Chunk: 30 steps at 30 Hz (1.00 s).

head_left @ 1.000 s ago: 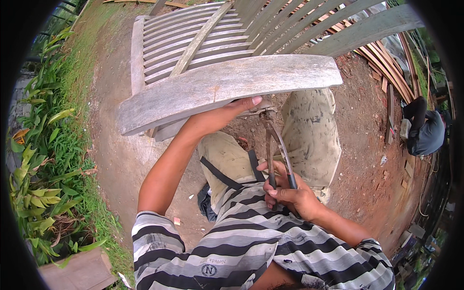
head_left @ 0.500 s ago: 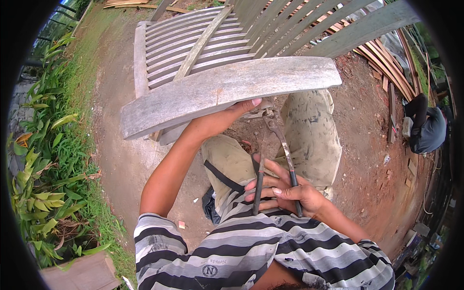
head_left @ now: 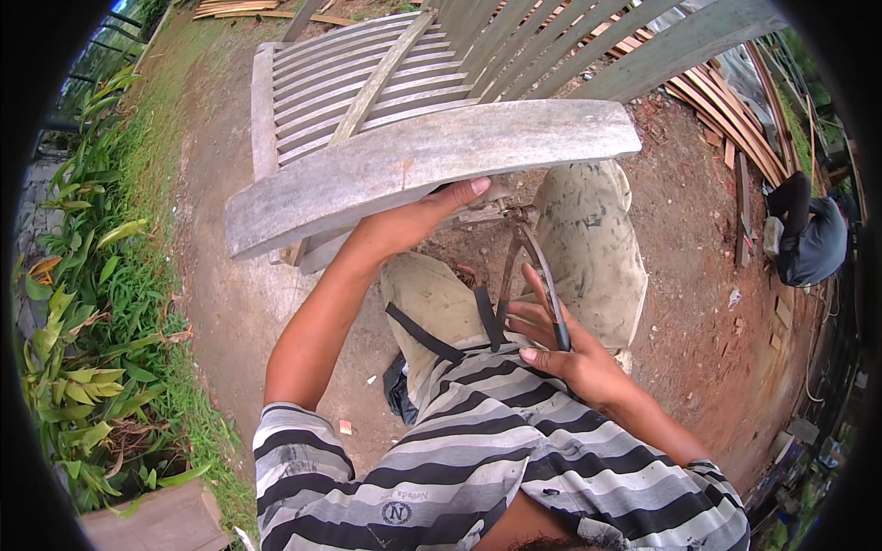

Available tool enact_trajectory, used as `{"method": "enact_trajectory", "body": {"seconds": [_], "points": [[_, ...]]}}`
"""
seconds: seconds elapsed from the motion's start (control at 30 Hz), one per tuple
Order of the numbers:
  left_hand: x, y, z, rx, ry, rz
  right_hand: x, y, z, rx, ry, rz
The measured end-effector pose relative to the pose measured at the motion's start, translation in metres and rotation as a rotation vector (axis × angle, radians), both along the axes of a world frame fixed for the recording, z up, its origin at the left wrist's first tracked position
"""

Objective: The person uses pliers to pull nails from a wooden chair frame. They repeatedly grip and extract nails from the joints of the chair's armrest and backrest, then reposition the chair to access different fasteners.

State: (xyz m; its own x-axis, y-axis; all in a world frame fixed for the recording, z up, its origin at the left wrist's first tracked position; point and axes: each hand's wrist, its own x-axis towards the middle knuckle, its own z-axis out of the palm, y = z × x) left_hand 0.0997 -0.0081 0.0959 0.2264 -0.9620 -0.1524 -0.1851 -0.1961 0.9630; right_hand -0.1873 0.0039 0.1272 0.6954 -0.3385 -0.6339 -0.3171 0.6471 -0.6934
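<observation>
A weathered grey wooden bench lies tipped over, its broad curved armrest [head_left: 432, 161] crossing right in front of me. My left hand [head_left: 409, 220] is closed around the armrest's near edge, thumb along its side and the other fingers hidden beneath. Below the armrest, the jaws of a pair of rusty pincers [head_left: 544, 266] are up against a bench part; what they bite on is too small to make out. My right hand [head_left: 574, 358] holds the pincers by the handles, which stand spread apart, with the fingers passing behind them.
Slatted bench parts [head_left: 358, 87] extend beyond the armrest. My knees [head_left: 593, 248] flank the work. Stacked wooden strips [head_left: 726, 115] lie at the far right, near a crouching person [head_left: 813, 230]. Green plants [head_left: 92, 367] line the left, and a brown board [head_left: 161, 519] lies at lower left.
The pincers' handles have swung forward, away from my body, and look shorter. My right hand has moved forward slightly with them. My left hand keeps its hold on the armrest.
</observation>
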Motion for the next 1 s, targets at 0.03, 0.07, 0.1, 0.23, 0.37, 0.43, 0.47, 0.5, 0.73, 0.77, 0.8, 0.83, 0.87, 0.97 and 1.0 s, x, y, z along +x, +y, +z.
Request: {"method": "enact_trajectory", "body": {"seconds": [0.03,0.07,0.1,0.23,0.37,0.43,0.47,0.5,0.73,0.77,0.8,0.83,0.87,0.97,1.0], "points": [[0.0,0.0,0.002,0.014,0.008,-0.004,0.0,0.001,-0.003,0.0,0.012,0.004],[-0.001,-0.001,0.001,0.016,-0.004,0.003,0.001,0.002,-0.006,-0.019,0.012,0.017],[-0.001,0.0,0.001,0.018,-0.015,0.01,0.002,0.003,-0.008,-0.038,0.012,0.03],[-0.004,0.002,0.0,-0.023,-0.048,-0.017,0.004,0.005,-0.01,-0.1,-0.008,0.048],[-0.003,0.002,0.0,0.024,-0.091,-0.012,0.005,0.001,-0.001,-0.111,0.037,0.085],[-0.002,0.0,0.002,0.064,-0.064,0.008,0.006,-0.001,0.005,-0.154,0.039,0.103],[-0.002,0.0,0.002,0.061,-0.058,0.005,0.005,0.0,0.004,-0.174,0.048,0.105],[-0.003,0.0,0.002,0.058,-0.051,0.002,0.004,0.001,0.002,-0.194,0.056,0.107],[-0.006,-0.001,0.003,0.063,0.027,0.032,0.005,0.002,0.0,-0.085,-0.004,0.087],[-0.005,-0.001,0.001,0.073,0.023,0.006,0.005,0.002,-0.002,-0.047,-0.028,0.072],[-0.004,-0.001,-0.002,0.082,0.018,-0.019,0.004,0.002,-0.006,-0.009,-0.053,0.058],[-0.004,-0.001,-0.005,0.092,0.014,-0.043,0.004,0.001,-0.009,0.03,-0.078,0.045],[-0.005,-0.001,-0.006,0.084,0.016,-0.028,0.002,-0.001,-0.012,0.075,-0.099,0.038],[-0.008,0.001,-0.009,0.072,0.015,-0.004,-0.002,-0.006,-0.023,0.266,-0.225,0.013],[-0.005,0.001,-0.01,0.076,0.01,-0.012,0.0,-0.005,-0.028,0.401,-0.357,0.007]]}}
